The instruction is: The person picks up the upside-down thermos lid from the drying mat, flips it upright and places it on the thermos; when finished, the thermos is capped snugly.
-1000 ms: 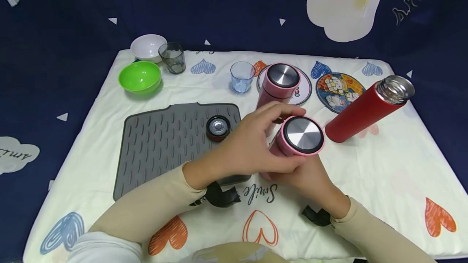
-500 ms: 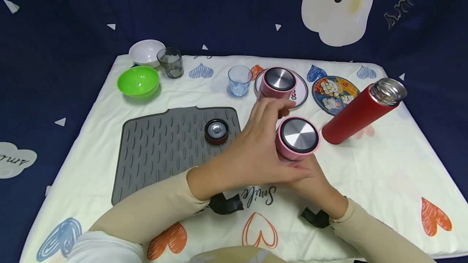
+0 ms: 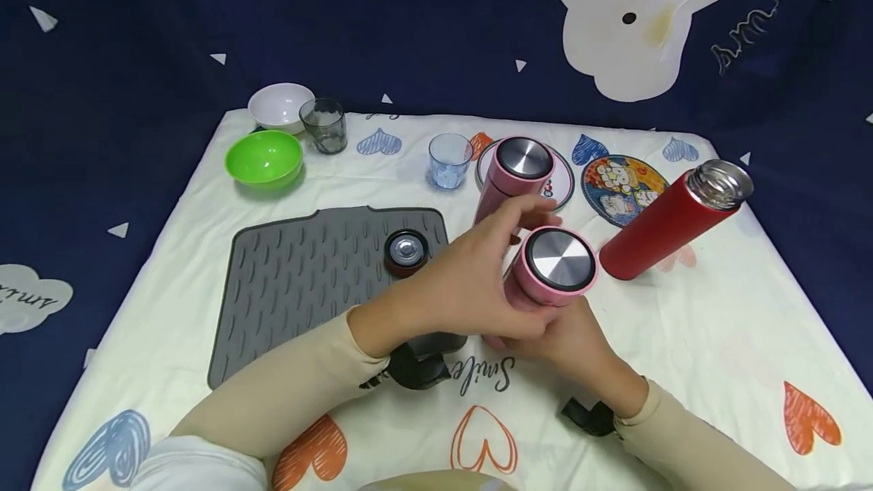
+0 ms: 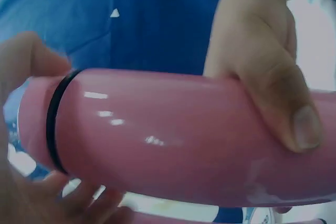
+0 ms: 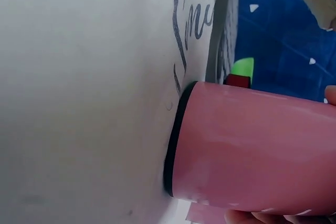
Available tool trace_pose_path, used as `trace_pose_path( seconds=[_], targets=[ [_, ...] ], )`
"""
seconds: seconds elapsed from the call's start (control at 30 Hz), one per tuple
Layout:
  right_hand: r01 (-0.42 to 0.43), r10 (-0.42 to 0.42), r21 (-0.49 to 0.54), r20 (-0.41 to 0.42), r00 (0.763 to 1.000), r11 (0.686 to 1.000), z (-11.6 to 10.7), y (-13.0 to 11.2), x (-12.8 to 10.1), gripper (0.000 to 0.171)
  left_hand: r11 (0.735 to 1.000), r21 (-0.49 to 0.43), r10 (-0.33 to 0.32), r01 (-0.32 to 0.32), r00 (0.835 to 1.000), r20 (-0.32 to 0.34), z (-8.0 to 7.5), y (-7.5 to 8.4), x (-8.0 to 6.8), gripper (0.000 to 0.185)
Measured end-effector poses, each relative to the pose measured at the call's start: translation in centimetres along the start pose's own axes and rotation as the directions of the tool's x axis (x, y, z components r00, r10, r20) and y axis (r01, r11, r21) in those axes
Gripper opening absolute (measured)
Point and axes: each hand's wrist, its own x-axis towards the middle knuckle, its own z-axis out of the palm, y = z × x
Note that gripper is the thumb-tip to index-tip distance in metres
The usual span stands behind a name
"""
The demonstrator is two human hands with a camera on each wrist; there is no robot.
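A pink thermos (image 3: 521, 288) with a steel-topped lid (image 3: 561, 259) stands between my hands. My left hand (image 3: 470, 279) curves around the lid, thumb and fingers on opposite sides of it. Lower down, my right hand (image 3: 580, 347) grips the body, its thumb across the pink surface in the left wrist view. A dark ring (image 4: 56, 121) separates lid and body there. The thermos's dark base (image 5: 176, 145) sits right at the white cloth in the right wrist view. Just behind stands a second pink thermos (image 3: 521, 165), its lid on.
An open red flask (image 3: 668, 226) stands to the right. Its upturned lid (image 3: 406, 250) lies on a grey mat (image 3: 293, 286). Farther back are a green bowl (image 3: 264, 161), a white bowl (image 3: 281, 106), a grey glass (image 3: 324, 127), a blue glass (image 3: 449, 164) and two round coasters (image 3: 621, 189).
My left hand loosened from the lid with fingers spread, then closed around it again. The right hand has kept its grip on the body. The head view has tilted slightly.
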Motion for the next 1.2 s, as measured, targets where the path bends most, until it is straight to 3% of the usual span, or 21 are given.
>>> trace_pose_path(
  seconds=[0.1,0.27,0.37,0.53,0.7,0.8,0.87,0.97,1.03,1.07,1.13,1.2],
  targets=[
    [0.000,0.000,-0.003,0.006,1.000,1.000,0.0,-0.5,0.1,0.068,1.000,0.030,0.008,-0.007,1.000,-0.025,-0.1,-0.1,-0.1,0.086],
    [0.016,-0.016,0.015,0.010,1.000,1.000,0.1,-0.6,0.5,0.054,0.997,-0.073,0.026,-0.025,1.000,0.012,-0.7,-0.4,-0.2,0.097],
    [-0.004,0.004,-0.004,0.015,1.000,1.000,0.2,-0.7,0.4,0.056,0.999,-0.038,0.019,-0.019,1.000,0.001,-0.8,-0.4,-0.1,0.097],
    [-0.022,0.022,-0.028,0.001,1.000,0.999,0.1,-0.9,0.0,0.057,0.987,-0.162,0.000,0.008,0.999,0.050,-0.3,-0.7,0.1,0.092],
    [-0.045,0.045,-0.013,0.005,0.999,0.999,0.0,-1.1,0.0,0.072,0.997,-0.081,0.004,-0.003,1.000,0.024,0.1,-0.6,0.3,0.086],
    [-0.044,0.044,-0.015,0.006,0.999,0.999,0.0,-1.1,-0.1,0.066,0.974,-0.224,0.007,0.012,0.996,0.084,-0.3,-0.6,0.4,0.072],
    [-0.025,0.025,-0.002,0.012,1.000,1.000,0.0,-1.0,0.0,0.062,0.960,-0.279,0.018,0.019,0.992,0.127,-0.8,-0.6,0.6,0.076],
    [-0.004,0.004,-0.008,0.022,1.000,1.000,0.0,-1.0,0.2,0.058,0.993,-0.119,0.009,0.003,0.995,0.100,-0.9,-0.1,0.5,0.081],
    [-0.006,0.006,-0.012,0.032,0.999,1.000,-0.1,-1.0,0.2,0.061,1.000,0.009,0.018,-0.019,0.999,0.041,-0.6,0.2,0.5,0.080],
    [-0.015,0.015,-0.009,0.035,0.999,1.000,-0.1,-1.0,0.1,0.063,1.000,0.026,0.010,-0.010,1.000,0.023,-0.5,0.2,0.5,0.079],
    [-0.040,0.040,-0.003,0.032,0.999,0.999,-0.1,-1.0,0.0,0.070,0.997,-0.072,-0.005,0.007,1.000,0.021,-0.5,0.1,0.6,0.072],
    [-0.050,0.051,-0.003,0.021,0.999,0.999,-0.1,-0.8,-0.2,0.073,0.973,-0.228,-0.020,0.033,0.998,0.060,-0.8,-0.2,0.8,0.072]
  ],
)
